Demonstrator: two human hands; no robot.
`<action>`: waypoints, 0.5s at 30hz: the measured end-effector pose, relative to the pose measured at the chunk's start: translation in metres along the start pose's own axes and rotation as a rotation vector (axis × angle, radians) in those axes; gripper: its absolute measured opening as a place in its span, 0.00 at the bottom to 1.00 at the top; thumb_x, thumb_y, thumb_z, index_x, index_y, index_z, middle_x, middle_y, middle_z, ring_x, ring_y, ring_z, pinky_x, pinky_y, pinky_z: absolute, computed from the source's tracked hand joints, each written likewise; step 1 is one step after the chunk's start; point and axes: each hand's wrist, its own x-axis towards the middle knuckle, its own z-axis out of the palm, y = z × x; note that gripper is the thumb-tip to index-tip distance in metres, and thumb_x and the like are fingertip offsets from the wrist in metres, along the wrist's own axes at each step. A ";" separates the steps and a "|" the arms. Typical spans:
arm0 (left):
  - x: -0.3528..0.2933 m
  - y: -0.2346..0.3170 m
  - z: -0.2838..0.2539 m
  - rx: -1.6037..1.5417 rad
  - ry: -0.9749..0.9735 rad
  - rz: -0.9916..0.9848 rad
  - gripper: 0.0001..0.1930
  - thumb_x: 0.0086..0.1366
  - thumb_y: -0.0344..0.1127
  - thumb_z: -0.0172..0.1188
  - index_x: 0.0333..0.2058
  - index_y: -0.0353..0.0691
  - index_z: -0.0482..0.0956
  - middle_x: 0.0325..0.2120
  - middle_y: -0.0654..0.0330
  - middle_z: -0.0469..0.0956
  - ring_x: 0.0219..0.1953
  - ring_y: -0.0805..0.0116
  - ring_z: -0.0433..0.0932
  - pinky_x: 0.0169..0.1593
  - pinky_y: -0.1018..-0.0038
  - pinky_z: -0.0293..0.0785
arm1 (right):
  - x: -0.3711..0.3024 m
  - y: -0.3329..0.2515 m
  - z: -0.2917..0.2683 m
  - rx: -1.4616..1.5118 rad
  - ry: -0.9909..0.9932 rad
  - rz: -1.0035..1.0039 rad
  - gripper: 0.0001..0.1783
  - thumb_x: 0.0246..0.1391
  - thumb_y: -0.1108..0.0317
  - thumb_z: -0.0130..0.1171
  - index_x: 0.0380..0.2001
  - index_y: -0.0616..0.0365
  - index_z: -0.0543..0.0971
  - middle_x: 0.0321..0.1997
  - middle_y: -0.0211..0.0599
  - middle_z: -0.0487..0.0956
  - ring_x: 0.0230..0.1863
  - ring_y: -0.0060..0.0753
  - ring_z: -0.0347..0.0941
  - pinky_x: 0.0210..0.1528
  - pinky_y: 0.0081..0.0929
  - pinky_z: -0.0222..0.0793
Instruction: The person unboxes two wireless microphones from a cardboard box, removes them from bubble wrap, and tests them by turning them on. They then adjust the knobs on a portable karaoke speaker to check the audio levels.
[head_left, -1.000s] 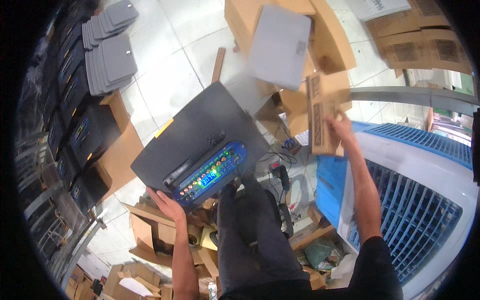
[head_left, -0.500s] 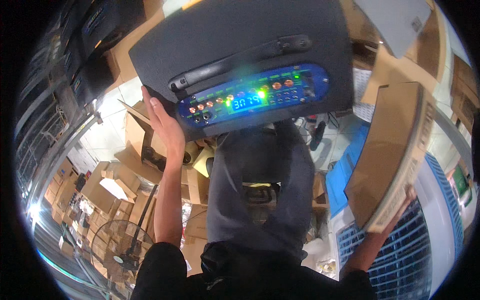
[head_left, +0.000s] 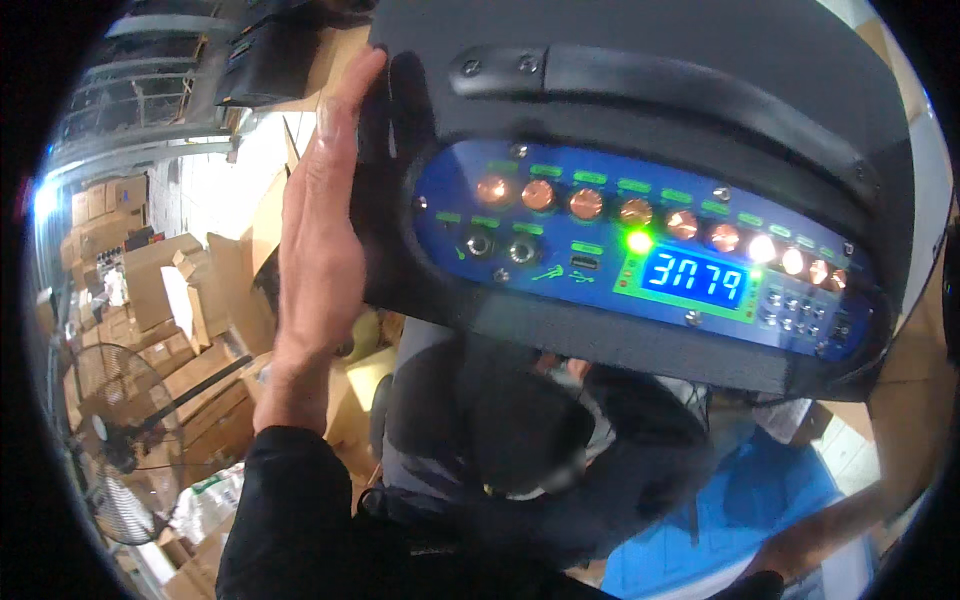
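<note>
A large black speaker (head_left: 620, 350) fills the upper right. Its blue control panel (head_left: 560, 255) carries a row of copper-coloured knobs, sockets and a lit display. Above the panel runs a black carry handle (head_left: 690, 85). My left hand (head_left: 325, 210) lies against the speaker's left side, palm towards it, with straight fingers pointing up. At the lower right my right forearm (head_left: 825, 530) reaches up towards a piece of brown cardboard (head_left: 915, 400) beside the speaker. The fingers of my right hand cannot be made out there.
Opened cardboard boxes (head_left: 165, 280) crowd the left. A standing fan (head_left: 115, 430) is at the lower left, near a white plastic bag (head_left: 205, 505). Another black case (head_left: 275, 60) stands at the upper left. A blue sheet-like thing (head_left: 720, 510) spreads below the speaker.
The speaker now looks much larger and further right, with its panel tilted the other way. My left hand stays on its left side. The cardboard and my right hand have shifted towards the right rim.
</note>
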 end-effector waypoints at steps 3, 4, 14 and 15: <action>-0.013 -0.011 0.012 -0.183 0.081 0.133 0.39 0.76 0.62 0.24 0.71 0.34 0.53 0.71 0.50 0.56 0.75 0.60 0.49 0.75 0.65 0.38 | 0.022 0.024 0.014 -0.002 -0.082 -0.097 0.47 0.52 0.42 0.63 0.64 0.67 0.62 0.58 0.45 0.74 0.55 0.39 0.74 0.59 0.36 0.70; -0.015 -0.015 0.007 -0.184 0.017 0.209 0.41 0.76 0.63 0.24 0.71 0.33 0.50 0.71 0.50 0.55 0.75 0.59 0.49 0.75 0.65 0.38 | 0.021 0.032 0.017 -0.012 -0.095 -0.125 0.48 0.51 0.42 0.63 0.64 0.67 0.61 0.58 0.45 0.73 0.56 0.40 0.74 0.59 0.36 0.70; -0.050 -0.015 -0.013 -0.150 -0.025 0.497 0.44 0.70 0.63 0.44 0.68 0.28 0.53 0.67 0.38 0.59 0.69 0.48 0.59 0.71 0.64 0.53 | -0.046 0.023 0.073 -0.008 -0.282 -0.583 0.55 0.46 0.43 0.68 0.66 0.70 0.58 0.60 0.49 0.72 0.58 0.41 0.72 0.62 0.36 0.67; -0.053 -0.012 -0.018 -0.102 -0.004 0.489 0.43 0.69 0.61 0.48 0.67 0.27 0.55 0.65 0.37 0.61 0.68 0.46 0.61 0.70 0.63 0.55 | -0.066 0.014 0.082 -0.005 -0.297 -0.633 0.56 0.45 0.43 0.69 0.66 0.71 0.57 0.60 0.49 0.72 0.58 0.41 0.72 0.63 0.36 0.67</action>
